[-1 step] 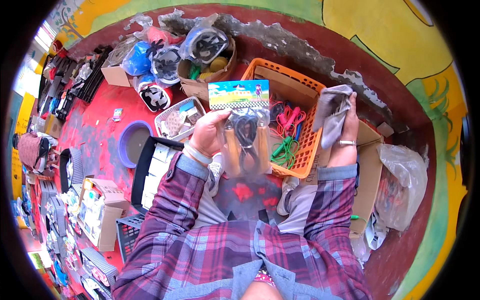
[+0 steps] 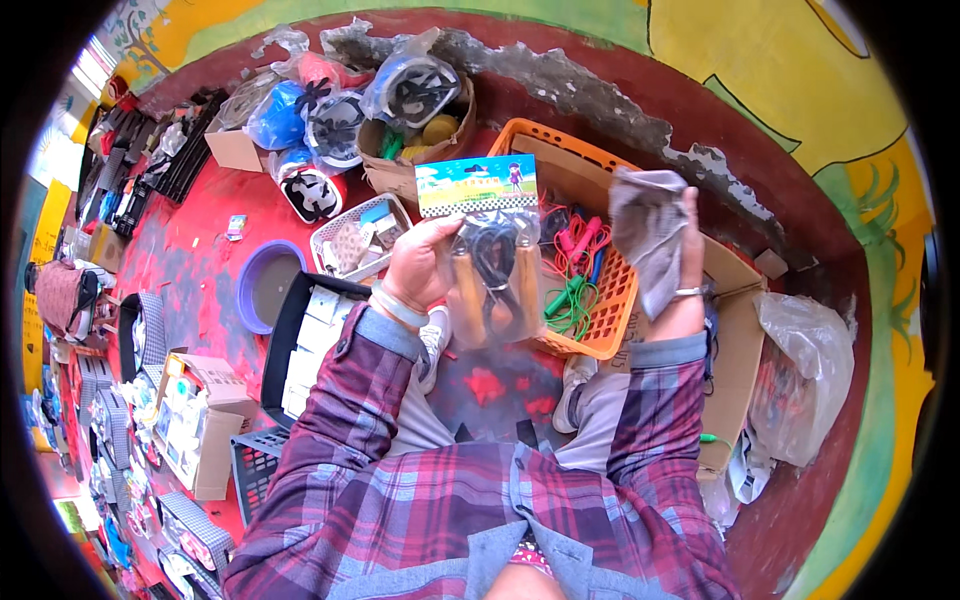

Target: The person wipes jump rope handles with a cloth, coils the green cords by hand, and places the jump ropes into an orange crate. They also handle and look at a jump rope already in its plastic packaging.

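My left hand [image 2: 418, 268] is shut on a clear plastic packet [image 2: 492, 285] that holds a dark skipping rope with wooden handles. The packet has a colourful card header [image 2: 478, 185] on top. I hold it upright in front of an orange plastic basket [image 2: 612, 318]. My right hand [image 2: 690, 262] is raised beside it and grips a crumpled grey cloth [image 2: 645, 228]. Inside the basket lie several loose skipping ropes [image 2: 575, 290] in green, pink and blue. Both sleeves are red and grey plaid.
A purple bowl [image 2: 265, 285], a white basket [image 2: 345, 238] and a black tray [image 2: 300, 345] of white packets sit at my left on the red floor. Bagged helmets [image 2: 415, 90] stand behind. A flat cardboard box [image 2: 742, 330] and a plastic bag [image 2: 808, 380] lie at my right.
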